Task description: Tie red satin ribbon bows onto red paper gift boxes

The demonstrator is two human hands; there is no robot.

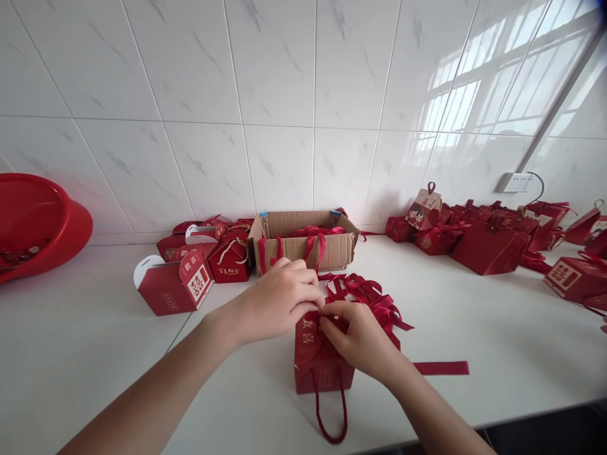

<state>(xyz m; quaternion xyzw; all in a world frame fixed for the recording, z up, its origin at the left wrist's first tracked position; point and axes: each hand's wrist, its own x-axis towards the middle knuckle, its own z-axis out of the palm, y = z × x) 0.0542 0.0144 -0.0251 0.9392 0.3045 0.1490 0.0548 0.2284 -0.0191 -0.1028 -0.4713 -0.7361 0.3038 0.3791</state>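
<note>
A small red gift box (327, 374) with gold characters stands near the front of the table, its dark red cord handle (331, 438) hanging toward me. Over its top, my left hand (288, 296) and my right hand (356, 333) meet with fingertips pinched together on red ribbon, most of it hidden by the fingers. A flat ribbon end (443, 368) lies on the table to the right of my right wrist. Just behind the box is a loose heap of shiny red ribbons (372, 294).
An open cardboard box (332, 253) with ribbons over its edge stands against the tiled wall. Left of it are several red gift boxes (165, 291) and a red plastic basin (76, 218). Many more red boxes (490, 246) crowd the right side of the white table (227, 404).
</note>
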